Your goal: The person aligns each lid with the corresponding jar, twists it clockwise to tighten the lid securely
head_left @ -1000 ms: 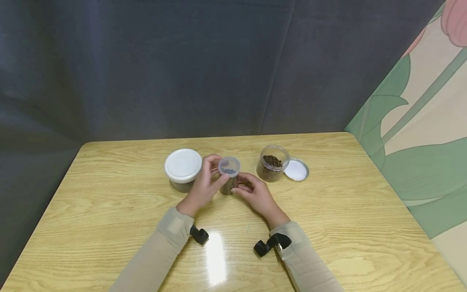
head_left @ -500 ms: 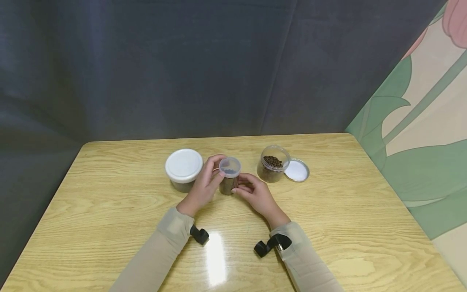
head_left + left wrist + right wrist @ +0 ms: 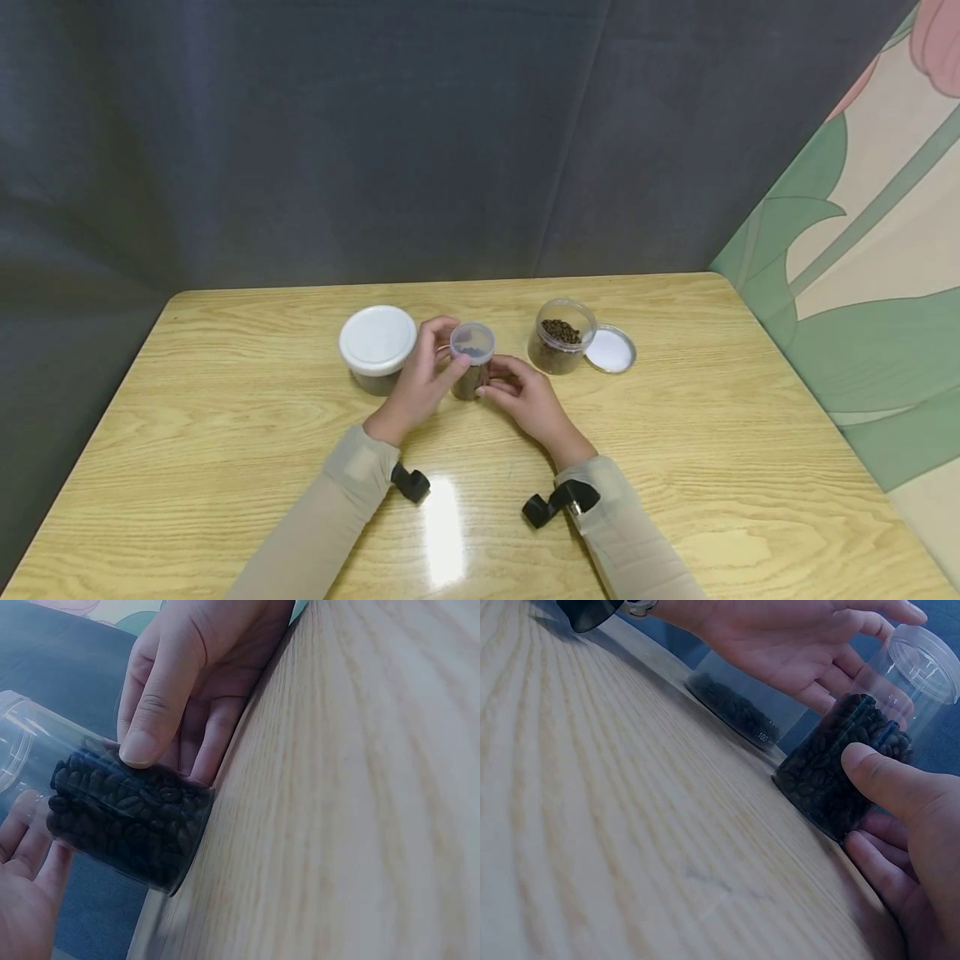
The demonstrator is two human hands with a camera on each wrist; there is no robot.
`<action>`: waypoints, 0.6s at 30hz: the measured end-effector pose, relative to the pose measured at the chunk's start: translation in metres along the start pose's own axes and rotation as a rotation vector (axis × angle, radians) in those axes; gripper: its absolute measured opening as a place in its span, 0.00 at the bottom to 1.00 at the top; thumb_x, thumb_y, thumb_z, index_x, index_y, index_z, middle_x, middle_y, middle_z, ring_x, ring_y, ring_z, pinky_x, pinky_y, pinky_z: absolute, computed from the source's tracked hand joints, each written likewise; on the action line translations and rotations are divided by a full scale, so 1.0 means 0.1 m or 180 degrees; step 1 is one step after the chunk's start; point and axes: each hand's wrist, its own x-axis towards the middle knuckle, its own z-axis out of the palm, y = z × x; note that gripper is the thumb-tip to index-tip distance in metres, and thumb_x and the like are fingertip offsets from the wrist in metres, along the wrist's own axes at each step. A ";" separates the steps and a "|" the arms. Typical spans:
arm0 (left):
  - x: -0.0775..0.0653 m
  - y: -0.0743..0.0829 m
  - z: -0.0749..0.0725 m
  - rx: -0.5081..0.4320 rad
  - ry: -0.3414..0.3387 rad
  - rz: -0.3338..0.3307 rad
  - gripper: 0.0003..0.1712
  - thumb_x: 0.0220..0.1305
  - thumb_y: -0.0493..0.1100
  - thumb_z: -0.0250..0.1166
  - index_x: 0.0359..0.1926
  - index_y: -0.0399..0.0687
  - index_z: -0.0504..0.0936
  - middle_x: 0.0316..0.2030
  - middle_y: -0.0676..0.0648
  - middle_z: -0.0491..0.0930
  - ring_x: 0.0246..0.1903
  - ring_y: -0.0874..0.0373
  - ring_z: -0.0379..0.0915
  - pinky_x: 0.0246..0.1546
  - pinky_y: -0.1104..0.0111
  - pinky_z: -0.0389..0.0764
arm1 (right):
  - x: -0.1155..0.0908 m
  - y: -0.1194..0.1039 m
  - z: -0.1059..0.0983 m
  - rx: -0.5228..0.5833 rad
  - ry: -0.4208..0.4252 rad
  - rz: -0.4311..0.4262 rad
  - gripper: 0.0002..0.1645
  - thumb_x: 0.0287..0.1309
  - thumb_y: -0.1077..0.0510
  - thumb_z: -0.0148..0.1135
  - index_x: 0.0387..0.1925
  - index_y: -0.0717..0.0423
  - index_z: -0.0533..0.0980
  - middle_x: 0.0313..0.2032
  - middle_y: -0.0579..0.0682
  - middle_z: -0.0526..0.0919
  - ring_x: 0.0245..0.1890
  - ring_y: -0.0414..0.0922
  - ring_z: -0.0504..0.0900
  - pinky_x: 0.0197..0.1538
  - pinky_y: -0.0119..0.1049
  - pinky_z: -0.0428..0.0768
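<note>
A small clear jar (image 3: 467,385), partly filled with dark coffee beans, stands upright on the table between both hands. On top sits a translucent lid (image 3: 930,660). My left hand (image 3: 420,383) holds the jar near its top, thumb at the lid's front edge and fingers behind the wall. Lower down, my right hand (image 3: 529,402) grips the jar from the right; its thumb (image 3: 142,746) lies across the beans' level. Dark beans (image 3: 127,817) show through the wall in the left wrist view.
A wide tub with a white lid (image 3: 377,335) stands just left of my left hand. To the right is an uncovered clear jar (image 3: 553,357) with brown beans, beside a round white lid (image 3: 609,349) on the table (image 3: 225,400). A dark curtain (image 3: 390,150) hangs behind.
My left thumb draws back from the lid's front edge half a second ago and now lies forward over it again. The right hand and the jar stay in place.
</note>
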 end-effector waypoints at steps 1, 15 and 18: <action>0.00 0.00 0.00 0.0000 -0.0001 -0.0018 0.38 0.76 0.61 0.54 0.69 0.38 0.56 0.62 0.33 0.66 0.63 0.40 0.68 0.68 0.49 0.69 | 0.00 0.00 0.00 -0.0003 -0.0002 0.0005 0.29 0.59 0.70 0.70 0.61 0.70 0.74 0.54 0.66 0.80 0.56 0.60 0.80 0.59 0.37 0.81; 0.02 0.03 0.00 0.0089 -0.0023 0.0000 0.24 0.78 0.35 0.47 0.71 0.34 0.60 0.64 0.33 0.65 0.64 0.41 0.67 0.67 0.51 0.71 | 0.00 -0.01 0.00 0.0024 0.0016 0.0031 0.29 0.59 0.70 0.70 0.61 0.70 0.74 0.54 0.67 0.80 0.56 0.60 0.81 0.58 0.36 0.81; 0.02 0.02 0.00 0.0079 -0.0029 -0.0015 0.24 0.79 0.36 0.46 0.71 0.36 0.60 0.64 0.33 0.65 0.64 0.41 0.67 0.67 0.51 0.71 | 0.00 -0.01 0.00 0.0027 0.0017 0.0057 0.29 0.58 0.70 0.70 0.61 0.69 0.74 0.54 0.66 0.80 0.56 0.60 0.80 0.58 0.36 0.81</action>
